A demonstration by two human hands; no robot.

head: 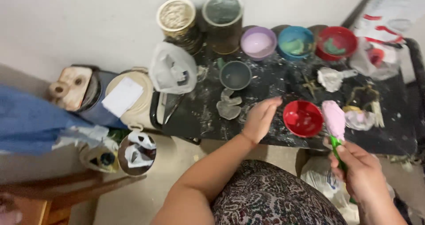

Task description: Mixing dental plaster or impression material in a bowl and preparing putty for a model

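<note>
My right hand (361, 172) grips the green stem of a pink flower (334, 118), which stands upright just right of a red bowl (303, 118). My left hand (261, 116) is flat, fingers together, over the black paint-spattered table (274, 81), touching nothing I can make out. It hovers between the red bowl and some grey clay-like pieces (229, 106). A small grey bowl (235, 75) sits just beyond those pieces.
Along the table's back stand two round tins (177, 17), a purple bowl (258, 42), a blue bowl (295, 42) and another red bowl (336, 42). A plastic bag (173, 68) lies at the left; containers and blue cloth (26, 121) crowd the floor left.
</note>
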